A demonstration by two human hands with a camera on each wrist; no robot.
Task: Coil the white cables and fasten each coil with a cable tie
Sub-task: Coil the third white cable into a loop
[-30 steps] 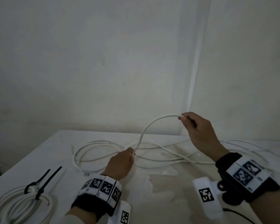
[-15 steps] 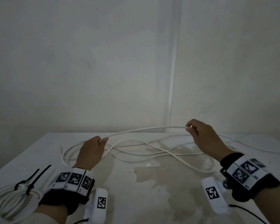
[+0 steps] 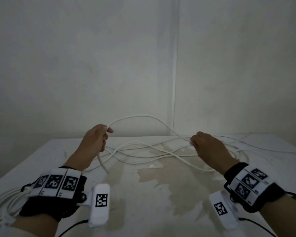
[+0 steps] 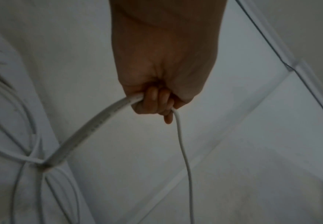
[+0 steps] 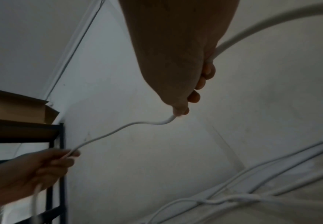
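A long white cable [image 3: 140, 115] arcs through the air between my two hands. My left hand [image 3: 106, 132] grips it in a fist near its cut end, which hangs down toward the table [image 3: 41, 156]. In the left wrist view the fingers [image 4: 154, 104] curl round the cable [image 4: 99, 125]. My right hand [image 3: 192, 141] pinches the same cable farther along, seen also in the right wrist view [image 5: 181, 112]. The cable's slack [image 3: 152, 152] lies in crossing loops on the table behind both hands.
A finished white coil [image 3: 3, 204] bound with a black tie lies at the table's left front corner, partly hidden by my left wristband. Bare walls stand close behind the table. A black shelf [image 5: 60, 151] with a cardboard box [image 5: 13, 109] is off to the left.
My left hand has risen off the table with the cable's end in its fist. The stretch between my hands now bows upward. The right hand has dropped a little.
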